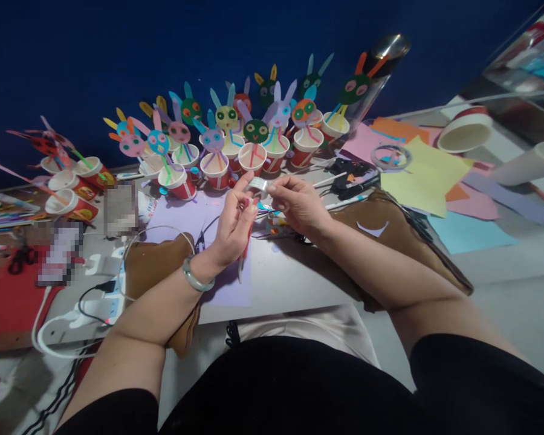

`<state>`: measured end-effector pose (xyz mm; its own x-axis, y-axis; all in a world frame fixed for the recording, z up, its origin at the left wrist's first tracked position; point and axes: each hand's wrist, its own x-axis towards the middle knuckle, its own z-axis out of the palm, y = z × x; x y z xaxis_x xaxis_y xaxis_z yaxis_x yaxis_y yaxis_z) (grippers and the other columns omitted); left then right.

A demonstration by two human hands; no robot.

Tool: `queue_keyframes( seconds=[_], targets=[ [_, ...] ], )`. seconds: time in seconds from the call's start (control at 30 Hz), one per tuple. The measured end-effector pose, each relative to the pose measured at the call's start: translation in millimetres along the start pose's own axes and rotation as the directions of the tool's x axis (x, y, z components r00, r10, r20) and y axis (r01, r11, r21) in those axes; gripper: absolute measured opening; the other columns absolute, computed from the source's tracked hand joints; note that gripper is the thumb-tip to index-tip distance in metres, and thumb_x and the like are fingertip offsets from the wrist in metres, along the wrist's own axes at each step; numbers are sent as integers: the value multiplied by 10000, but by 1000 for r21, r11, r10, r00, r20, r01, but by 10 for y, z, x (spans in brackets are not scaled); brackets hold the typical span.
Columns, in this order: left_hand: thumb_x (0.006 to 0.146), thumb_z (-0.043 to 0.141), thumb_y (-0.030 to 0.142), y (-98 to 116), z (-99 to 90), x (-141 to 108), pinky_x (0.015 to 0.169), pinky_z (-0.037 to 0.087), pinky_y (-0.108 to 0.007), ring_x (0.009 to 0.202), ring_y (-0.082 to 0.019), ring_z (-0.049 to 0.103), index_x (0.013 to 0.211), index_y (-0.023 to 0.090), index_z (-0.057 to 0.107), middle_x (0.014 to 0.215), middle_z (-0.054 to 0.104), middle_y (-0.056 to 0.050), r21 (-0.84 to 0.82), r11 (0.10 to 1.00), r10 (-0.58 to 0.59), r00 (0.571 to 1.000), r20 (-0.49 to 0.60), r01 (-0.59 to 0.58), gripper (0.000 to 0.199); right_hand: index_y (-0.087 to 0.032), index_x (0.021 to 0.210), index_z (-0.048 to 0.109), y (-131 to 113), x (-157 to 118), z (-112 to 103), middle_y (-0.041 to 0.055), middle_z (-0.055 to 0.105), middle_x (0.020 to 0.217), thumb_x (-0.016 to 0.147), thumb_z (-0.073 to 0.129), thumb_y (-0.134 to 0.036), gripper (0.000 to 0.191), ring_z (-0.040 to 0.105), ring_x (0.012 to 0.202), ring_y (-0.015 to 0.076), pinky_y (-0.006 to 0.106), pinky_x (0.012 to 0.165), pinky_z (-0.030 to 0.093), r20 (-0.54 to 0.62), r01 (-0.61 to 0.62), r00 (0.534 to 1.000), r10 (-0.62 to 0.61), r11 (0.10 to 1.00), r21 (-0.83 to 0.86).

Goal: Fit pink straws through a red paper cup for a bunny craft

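Both hands meet above the middle of the table. My left hand (234,226), with a pale bangle on its wrist, is closed around a small roll of clear tape (256,183). A slim red thing (248,237) also shows at this hand and hangs below it; its kind is not clear. My right hand (301,204) pinches the right side of the tape roll with thumb and fingertips. Just beyond the hands stand red-and-white paper cups (216,171) with paper rabbit heads (256,131) on coloured stems. A sheet of purple paper (229,284) lies beneath my left hand.
Coloured paper sheets (414,175) and a tipped paper cup (465,130) lie at right. Brown cloth (381,241) covers part of the table. At left are a power strip (115,302) with cables, black scissors (22,257) and more cups. A blue wall (163,42) rises behind.
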<state>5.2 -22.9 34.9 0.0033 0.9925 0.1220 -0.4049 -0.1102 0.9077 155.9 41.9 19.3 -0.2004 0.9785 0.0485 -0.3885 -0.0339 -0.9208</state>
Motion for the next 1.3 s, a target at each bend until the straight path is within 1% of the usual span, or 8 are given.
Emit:
queue_keyframes(
  seconds=[0.33, 0.53, 0.67, 0.73, 0.9, 1.07, 1.17, 1.3],
  targets=[
    [936, 687, 236, 90, 11, 86, 1236, 454, -452, 1379, -238, 613, 813, 209, 521, 1495, 633, -23, -149, 988, -47, 999, -14, 44, 208, -229, 845, 487, -107, 48, -73, -121, 546, 581, 475, 1015, -330, 652, 421, 473, 40, 178, 443, 273, 47, -201, 979, 199, 979, 23],
    [958, 602, 218, 172, -54, 162, 1177, 516, -446, 1343, -250, 653, 798, 208, 517, 1330, 736, -54, -242, 958, -172, 984, -48, 156, 181, -233, 914, 507, -110, 48, -119, -124, 517, 512, 664, 913, -622, 615, 446, 410, 67, 188, 403, 315, 298, -85, 945, 133, 982, -171],
    [967, 570, 227, 129, -93, 206, 1029, 611, -389, 1198, -231, 730, 820, 207, 518, 1242, 769, -47, -235, 952, -207, 978, -30, 194, 158, -221, 858, 550, -231, 40, -188, -75, 556, 538, 708, 844, -708, 588, 489, 436, 95, 230, 435, 371, 316, 65, 946, 66, 920, -387],
    [959, 581, 231, 89, -95, 231, 921, 640, -358, 1062, -212, 764, 831, 205, 518, 1167, 781, -42, -225, 949, -240, 968, -69, 219, 145, -216, 822, 580, -332, 65, -294, -57, 545, 540, 746, 831, -673, 527, 495, 476, 110, 251, 482, 382, 265, 167, 964, 2, 773, -613],
    [862, 676, 188, -6, -105, 287, 760, 595, -255, 790, -124, 717, 866, 172, 599, 942, 758, -29, -190, 944, -304, 936, -180, 270, 79, -224, 838, 697, -414, 270, -793, 70, 678, 712, 756, 851, -423, 265, 624, 745, 248, 341, 650, 427, 106, 108, 978, -181, 0, -994],
    [807, 754, 185, -61, -150, 302, 649, 497, -181, 646, -55, 590, 788, 147, 661, 748, 658, 25, -142, 964, -247, 954, -172, 224, 102, -212, 994, 739, -307, 371, -1061, 136, 745, 848, 770, 804, -396, 297, 653, 810, 292, 372, 686, 436, 57, 11, 986, -159, -277, -961],
    [785, 834, 257, -79, -166, 295, 549, 416, -167, 562, -34, 508, 783, 157, 668, 670, 603, 52, -89, 963, -266, 953, -147, 255, 194, -185, 1073, 720, -362, 248, -842, 144, 738, 854, 827, 759, -454, 367, 654, 831, 297, 369, 704, 428, 57, 19, 980, -189, -196, -980],
    [691, 926, 330, -93, -163, 279, 459, 326, -160, 477, -14, 447, 779, 154, 653, 632, 593, 67, -78, 971, -234, 969, -84, 227, 336, -174, 809, 695, -423, 17, -367, 50, 649, 689, 928, 620, -625, 472, 571, 688, 180, 311, 665, 390, 247, 260, 966, -81, 282, -924]
  ],
)
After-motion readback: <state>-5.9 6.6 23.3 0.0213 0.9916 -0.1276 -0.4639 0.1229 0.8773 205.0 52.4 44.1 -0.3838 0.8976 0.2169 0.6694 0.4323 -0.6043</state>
